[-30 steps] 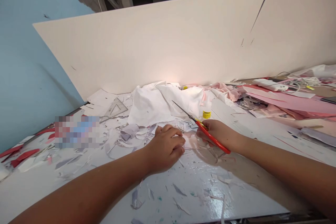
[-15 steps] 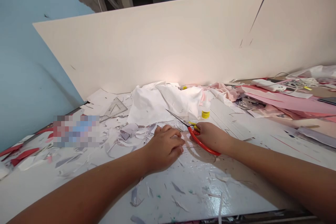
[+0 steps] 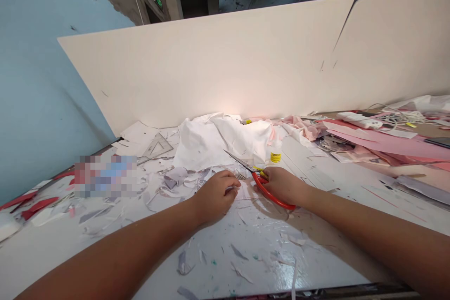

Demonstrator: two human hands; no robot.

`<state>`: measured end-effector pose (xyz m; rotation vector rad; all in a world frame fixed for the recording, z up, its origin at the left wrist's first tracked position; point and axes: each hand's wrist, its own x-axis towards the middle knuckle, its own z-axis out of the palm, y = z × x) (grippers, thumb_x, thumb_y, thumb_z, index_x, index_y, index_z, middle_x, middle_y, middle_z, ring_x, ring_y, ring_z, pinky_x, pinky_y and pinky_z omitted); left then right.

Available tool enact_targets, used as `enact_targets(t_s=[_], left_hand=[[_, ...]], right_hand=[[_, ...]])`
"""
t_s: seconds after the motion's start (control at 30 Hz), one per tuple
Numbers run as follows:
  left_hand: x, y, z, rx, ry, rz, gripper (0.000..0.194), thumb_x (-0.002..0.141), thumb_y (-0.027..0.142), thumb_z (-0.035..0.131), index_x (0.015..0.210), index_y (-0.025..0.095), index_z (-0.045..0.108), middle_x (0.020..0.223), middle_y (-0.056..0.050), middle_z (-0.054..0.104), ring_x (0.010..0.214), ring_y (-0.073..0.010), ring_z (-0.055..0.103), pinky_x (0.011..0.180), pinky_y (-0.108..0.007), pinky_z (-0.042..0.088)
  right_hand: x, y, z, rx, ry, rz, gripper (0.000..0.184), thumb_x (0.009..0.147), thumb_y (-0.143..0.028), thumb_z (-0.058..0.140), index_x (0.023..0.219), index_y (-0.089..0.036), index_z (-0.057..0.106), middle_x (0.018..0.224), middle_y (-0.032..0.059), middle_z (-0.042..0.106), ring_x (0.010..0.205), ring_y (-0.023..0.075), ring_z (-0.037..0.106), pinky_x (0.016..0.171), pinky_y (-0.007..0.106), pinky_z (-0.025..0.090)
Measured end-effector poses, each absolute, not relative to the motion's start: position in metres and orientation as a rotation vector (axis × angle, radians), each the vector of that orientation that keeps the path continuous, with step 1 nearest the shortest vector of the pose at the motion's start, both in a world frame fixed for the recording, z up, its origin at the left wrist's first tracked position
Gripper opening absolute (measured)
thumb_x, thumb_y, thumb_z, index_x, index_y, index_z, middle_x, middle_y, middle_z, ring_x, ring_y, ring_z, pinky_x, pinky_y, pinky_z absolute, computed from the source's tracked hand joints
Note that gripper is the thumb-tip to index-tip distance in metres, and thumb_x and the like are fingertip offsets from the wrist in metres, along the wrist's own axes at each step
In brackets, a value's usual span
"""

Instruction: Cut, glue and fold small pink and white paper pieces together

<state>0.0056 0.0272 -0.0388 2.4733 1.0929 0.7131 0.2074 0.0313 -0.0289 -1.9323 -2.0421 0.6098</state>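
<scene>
My right hand (image 3: 285,186) is wrapped around a pair of scissors (image 3: 270,195) with red handles, its blades pointing to the far left above the table. Something yellow shows beside the pivot at my fingers; I cannot tell whether it is part of the scissors. My left hand (image 3: 215,199) rests on the table with fingers curled and thumb drawn in, at the left side of a thin pale pink sheet (image 3: 245,193). What is between its fingertips, if anything, is hidden. The sheet lies flat between both hands, partly shaded.
Paper scraps (image 3: 176,180) litter the white table (image 3: 260,262). Behind my hands are a crumpled white cloth (image 3: 207,143) and a bottle with a yellow label (image 3: 276,156). A clear set square (image 3: 158,146) lies left, pink sheets (image 3: 383,143) and a power strip (image 3: 360,120) right. A white partition (image 3: 225,65) stands behind.
My right hand and the scissors have shifted left, nearer my left hand. The fingers of my left hand, earlier stretched over the sheet, are now curled in. The view has tilted slightly.
</scene>
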Motion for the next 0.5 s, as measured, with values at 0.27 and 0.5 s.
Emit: enact_targets(t_s=[0.27, 0.5], left_hand=[[0.0061, 0.0215, -0.0412, 2.771, 0.949, 0.635, 0.030, 0.082, 0.011, 0.037, 0.087, 0.022, 0.065, 0.093, -0.005, 0.056, 0.087, -0.0155, 0.049, 0.077, -0.028, 0.041], [0.0069, 0.0181, -0.0396, 2.842, 0.950, 0.640, 0.029, 0.085, 0.016, 0.037, 0.084, 0.021, 0.065, 0.090, -0.005, 0.056, 0.086, -0.0151, 0.048, 0.075, -0.027, 0.040]], right_hand=[[0.2004, 0.0277, -0.0297, -2.011, -2.022, 0.480, 0.025, 0.071, -0.043, 0.053, 0.068, -0.018, 0.053, 0.067, 0.0055, 0.061, 0.056, 0.0174, 0.054, 0.045, 0.025, 0.030], [0.2009, 0.0271, -0.0297, -1.994, -2.027, 0.461, 0.026, 0.073, -0.043, 0.051, 0.070, -0.018, 0.055, 0.069, 0.0050, 0.063, 0.058, 0.0162, 0.055, 0.047, 0.024, 0.030]])
